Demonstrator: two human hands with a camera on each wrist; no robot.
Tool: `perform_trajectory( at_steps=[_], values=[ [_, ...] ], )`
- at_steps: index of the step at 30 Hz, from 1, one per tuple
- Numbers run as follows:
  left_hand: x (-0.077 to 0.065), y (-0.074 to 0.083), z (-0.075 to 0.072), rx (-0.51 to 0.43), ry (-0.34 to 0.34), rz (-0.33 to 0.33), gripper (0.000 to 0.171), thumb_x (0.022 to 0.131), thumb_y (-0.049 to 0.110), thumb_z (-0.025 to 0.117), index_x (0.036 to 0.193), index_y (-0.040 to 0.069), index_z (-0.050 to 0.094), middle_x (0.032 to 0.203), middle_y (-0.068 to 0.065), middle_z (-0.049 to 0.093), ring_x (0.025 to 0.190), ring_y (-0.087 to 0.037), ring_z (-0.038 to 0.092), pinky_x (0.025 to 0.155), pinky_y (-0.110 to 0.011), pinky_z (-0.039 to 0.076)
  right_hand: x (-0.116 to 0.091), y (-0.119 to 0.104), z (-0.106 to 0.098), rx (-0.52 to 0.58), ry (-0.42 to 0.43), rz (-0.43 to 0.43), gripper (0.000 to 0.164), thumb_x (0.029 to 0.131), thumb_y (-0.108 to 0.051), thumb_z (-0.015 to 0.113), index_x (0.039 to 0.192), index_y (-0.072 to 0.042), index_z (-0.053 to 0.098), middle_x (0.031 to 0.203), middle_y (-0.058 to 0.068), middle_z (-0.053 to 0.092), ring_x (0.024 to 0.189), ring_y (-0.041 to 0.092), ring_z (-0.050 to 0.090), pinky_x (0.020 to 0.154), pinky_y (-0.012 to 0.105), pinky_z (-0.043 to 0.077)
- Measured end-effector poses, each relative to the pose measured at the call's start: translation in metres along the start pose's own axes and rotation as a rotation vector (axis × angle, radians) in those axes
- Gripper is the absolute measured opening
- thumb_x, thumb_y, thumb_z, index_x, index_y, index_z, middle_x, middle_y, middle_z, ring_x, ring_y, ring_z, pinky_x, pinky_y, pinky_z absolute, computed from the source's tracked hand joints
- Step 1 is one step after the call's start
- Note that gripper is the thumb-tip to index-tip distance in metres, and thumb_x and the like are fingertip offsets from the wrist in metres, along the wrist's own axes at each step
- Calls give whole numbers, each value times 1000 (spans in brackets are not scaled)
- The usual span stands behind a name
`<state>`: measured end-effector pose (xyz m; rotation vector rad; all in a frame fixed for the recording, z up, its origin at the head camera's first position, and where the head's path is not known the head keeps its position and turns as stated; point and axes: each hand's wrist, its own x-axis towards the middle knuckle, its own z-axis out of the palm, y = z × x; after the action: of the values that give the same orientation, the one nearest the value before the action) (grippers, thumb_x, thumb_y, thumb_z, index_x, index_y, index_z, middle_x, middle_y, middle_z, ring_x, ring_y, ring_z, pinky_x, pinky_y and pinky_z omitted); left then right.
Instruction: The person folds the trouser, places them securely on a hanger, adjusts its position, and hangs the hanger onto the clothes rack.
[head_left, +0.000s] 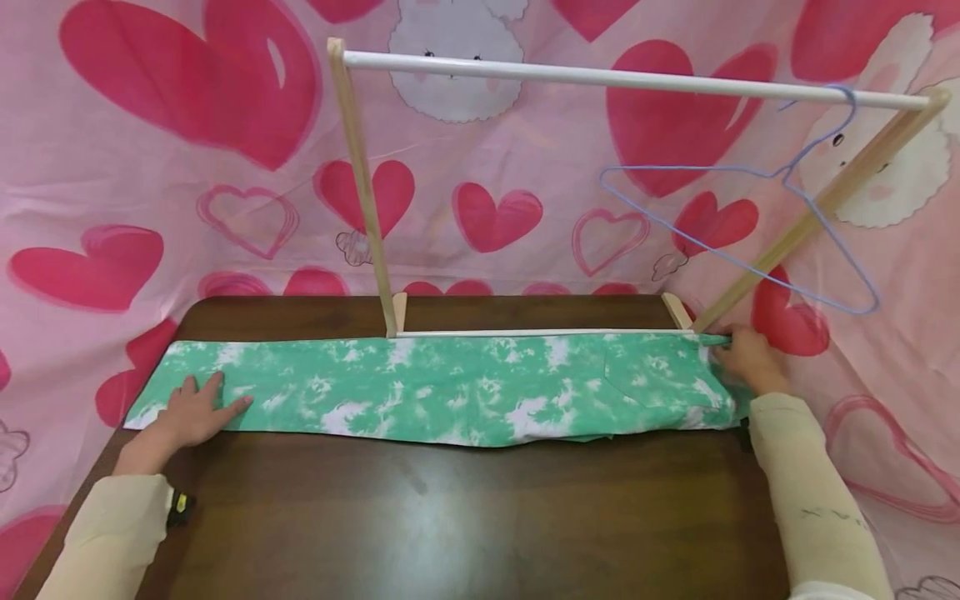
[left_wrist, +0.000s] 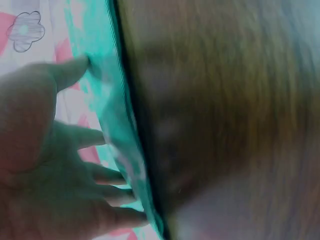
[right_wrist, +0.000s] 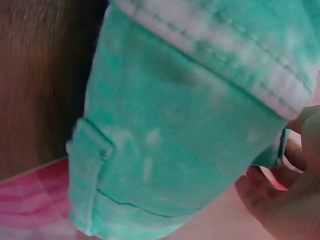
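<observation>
Green-and-white tie-dye trousers [head_left: 450, 387] lie folded lengthwise across the dark table, leg end at the left and waist end at the right. My left hand [head_left: 197, 410] rests on the leg end with its fingers spread. Extended fingers of that hand [left_wrist: 65, 170] touch the cloth in the left wrist view, close to its stitched edge. At the waist end my right hand [head_left: 750, 360] pinches the far corner. In the right wrist view, the waistband [right_wrist: 210, 45] and a belt loop [right_wrist: 90, 170] show, with the right hand's fingers [right_wrist: 257, 192] curled at a small tab of cloth.
Behind the trousers stands a rack with wooden legs [head_left: 360, 175] and a white top bar [head_left: 630, 77]. A blue wire hanger [head_left: 697, 169] hangs at the bar's right end. Pink heart-print cloth [head_left: 495, 150] covers the walls. The wooden table [head_left: 465, 517] extends toward me.
</observation>
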<state>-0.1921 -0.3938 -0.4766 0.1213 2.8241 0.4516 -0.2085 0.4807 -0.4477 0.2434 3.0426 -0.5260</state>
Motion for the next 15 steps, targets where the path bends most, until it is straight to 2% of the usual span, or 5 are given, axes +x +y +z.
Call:
perform_trajectory(
  at_steps=[3, 7, 10, 12, 15],
  values=[
    [0, 4, 0, 9, -97, -50, 104, 99, 63, 45, 146, -24, 12, 136, -59, 6, 123, -78, 13, 93, -86, 26, -1, 7, 0, 91, -6, 29, 53, 98, -17, 61, 130, 21, 43, 122, 42, 50, 106, 56, 50, 95, 68, 44],
    [4, 5, -2, 2, -107, -48, 109, 95, 64, 53, 145, -23, 12, 132, -59, 7, 120, -78, 14, 91, -86, 28, -5, 17, 0, 172, -22, 50, 60, 98, -19, 61, 133, 25, 39, 126, 46, 47, 107, 56, 51, 96, 69, 44],
    [8, 5, -4, 0, -115, -22, 109, 94, 61, 59, 143, -25, 14, 129, -59, 11, 118, -79, 17, 93, -85, 28, -8, 25, 0, 170, -49, 71, 58, 99, -20, 60, 129, 26, 44, 121, 45, 52, 100, 52, 54, 88, 64, 49],
    [11, 5, -5, 4, -121, -7, 108, 93, 58, 62, 142, -27, 16, 127, -59, 15, 116, -79, 19, 95, -83, 29, -9, 28, -2, 146, -60, 84, 56, 100, -23, 59, 126, 25, 49, 116, 43, 56, 95, 47, 56, 80, 55, 53],
    [13, 7, -8, 7, -126, 3, 108, 91, 55, 67, 140, -28, 19, 124, -58, 21, 114, -78, 23, 96, -82, 29, -9, 30, -3, 132, -29, 90, 52, 101, -25, 56, 118, 24, 53, 101, 38, 61, 85, 41, 58, 69, 44, 51]
  ],
)
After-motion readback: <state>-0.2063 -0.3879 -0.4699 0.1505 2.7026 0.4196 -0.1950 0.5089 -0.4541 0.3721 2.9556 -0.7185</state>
